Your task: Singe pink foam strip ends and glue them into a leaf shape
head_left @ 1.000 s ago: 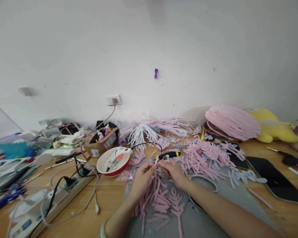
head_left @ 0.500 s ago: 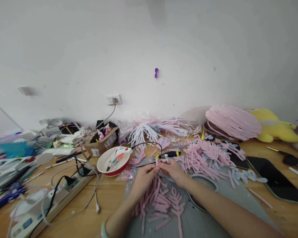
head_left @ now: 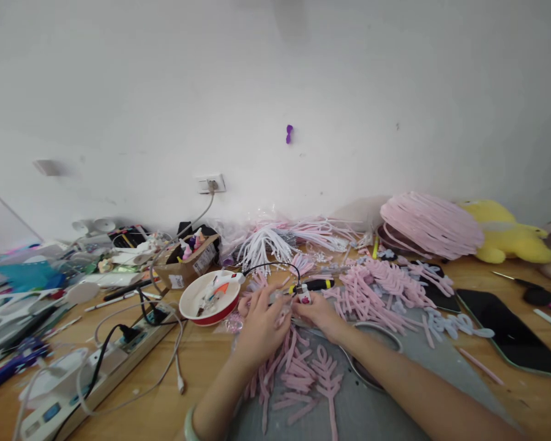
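My right hand (head_left: 319, 313) is closed round a small white lighter (head_left: 305, 296) with a red print and a metal top. To its left, my left hand (head_left: 262, 320) lies palm down with its fingers spread; whether anything is under the fingers is hidden. Just below both hands, short pink pipe cleaner pieces (head_left: 298, 375) lie heaped on a grey mat (head_left: 367, 416). A leaf-shaped pink pipe cleaner branch (head_left: 328, 383) lies beside them. Beyond my right hand rests a yellow-and-black handled tool (head_left: 319, 285).
At the left stand a red-and-white bowl (head_left: 233, 304) with a glue gun in it and a power strip (head_left: 96, 375) with tangled cables. More pink pipe cleaners (head_left: 371, 285), scissors (head_left: 397, 342) and a phone (head_left: 509, 334) lie to the right. A cardboard box (head_left: 195, 263) stands behind the bowl.
My left hand has come away from my right fingertips, moved left, and spread its fingers. My right hand has stayed nearly in place, and the lighter in it now shows more clearly.
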`<state>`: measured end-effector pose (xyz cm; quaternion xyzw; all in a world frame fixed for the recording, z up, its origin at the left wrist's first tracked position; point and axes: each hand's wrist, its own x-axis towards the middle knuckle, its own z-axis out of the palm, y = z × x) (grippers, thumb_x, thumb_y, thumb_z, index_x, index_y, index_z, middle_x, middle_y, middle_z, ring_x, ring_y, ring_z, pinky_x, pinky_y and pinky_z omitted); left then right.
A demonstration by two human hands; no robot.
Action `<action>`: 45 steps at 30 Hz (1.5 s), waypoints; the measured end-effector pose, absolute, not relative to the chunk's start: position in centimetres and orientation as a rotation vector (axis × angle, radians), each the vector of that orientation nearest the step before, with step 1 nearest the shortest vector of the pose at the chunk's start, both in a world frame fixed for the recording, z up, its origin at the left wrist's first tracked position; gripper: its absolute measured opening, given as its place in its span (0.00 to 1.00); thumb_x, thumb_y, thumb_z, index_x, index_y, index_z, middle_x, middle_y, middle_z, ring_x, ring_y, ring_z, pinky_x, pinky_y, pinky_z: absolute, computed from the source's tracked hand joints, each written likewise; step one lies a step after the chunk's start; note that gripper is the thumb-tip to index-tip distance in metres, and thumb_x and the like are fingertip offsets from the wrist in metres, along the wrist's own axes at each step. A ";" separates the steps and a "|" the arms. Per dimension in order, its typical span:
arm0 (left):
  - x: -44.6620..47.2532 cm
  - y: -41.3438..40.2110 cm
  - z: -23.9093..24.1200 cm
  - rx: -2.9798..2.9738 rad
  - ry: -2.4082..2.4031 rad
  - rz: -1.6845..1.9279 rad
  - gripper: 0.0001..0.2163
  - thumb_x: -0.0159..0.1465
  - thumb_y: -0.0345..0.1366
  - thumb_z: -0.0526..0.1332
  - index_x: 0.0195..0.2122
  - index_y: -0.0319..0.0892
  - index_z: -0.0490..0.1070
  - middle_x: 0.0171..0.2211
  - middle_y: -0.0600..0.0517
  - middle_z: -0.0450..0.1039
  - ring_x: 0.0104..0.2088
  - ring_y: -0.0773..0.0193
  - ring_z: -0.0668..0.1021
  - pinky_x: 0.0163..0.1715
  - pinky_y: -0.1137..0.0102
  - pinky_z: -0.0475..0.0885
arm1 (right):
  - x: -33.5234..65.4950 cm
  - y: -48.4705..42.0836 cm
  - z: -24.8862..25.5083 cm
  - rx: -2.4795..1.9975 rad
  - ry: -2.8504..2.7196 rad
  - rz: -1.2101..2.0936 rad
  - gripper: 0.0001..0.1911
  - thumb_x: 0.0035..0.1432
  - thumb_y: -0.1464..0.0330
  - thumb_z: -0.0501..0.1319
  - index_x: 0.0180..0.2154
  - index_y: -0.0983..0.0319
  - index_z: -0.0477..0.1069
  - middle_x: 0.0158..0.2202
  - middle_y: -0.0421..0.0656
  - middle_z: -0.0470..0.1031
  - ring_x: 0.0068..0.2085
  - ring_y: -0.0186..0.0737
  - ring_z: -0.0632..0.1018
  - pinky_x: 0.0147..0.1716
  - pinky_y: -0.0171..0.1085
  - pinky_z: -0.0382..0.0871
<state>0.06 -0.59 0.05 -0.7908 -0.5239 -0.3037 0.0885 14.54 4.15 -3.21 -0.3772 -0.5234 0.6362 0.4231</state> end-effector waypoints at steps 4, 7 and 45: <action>0.2 -0.7 0.1 -2.360 -1.542 -0.836 0.10 0.56 0.30 0.57 0.37 0.48 0.73 0.48 0.48 0.68 0.48 0.52 0.66 0.46 0.57 0.59 | 14.6 4.1 -2.9 -0.924 -1.345 1.587 0.13 0.39 0.61 0.63 0.22 0.63 0.63 0.16 0.32 0.58 0.18 0.26 0.57 0.19 0.30 0.47; 0.3 -0.6 0.2 -2.379 -1.555 -0.852 0.07 0.57 0.30 0.56 0.32 0.46 0.73 0.46 0.48 0.70 0.47 0.53 0.67 0.46 0.57 0.59 | 14.6 4.0 -2.5 -0.967 -1.314 1.599 0.15 0.38 0.59 0.64 0.23 0.63 0.64 0.15 0.32 0.58 0.18 0.26 0.56 0.18 0.30 0.45; 0.6 0.2 -0.2 -2.540 -1.956 -1.830 0.06 0.54 0.35 0.56 0.22 0.41 0.67 0.31 0.50 0.73 0.36 0.60 0.74 0.40 0.67 0.66 | 15.5 4.9 -2.6 -1.049 -1.290 2.146 0.23 0.53 0.56 0.37 0.14 0.61 0.52 0.10 0.32 0.45 0.11 0.25 0.44 0.10 0.27 0.36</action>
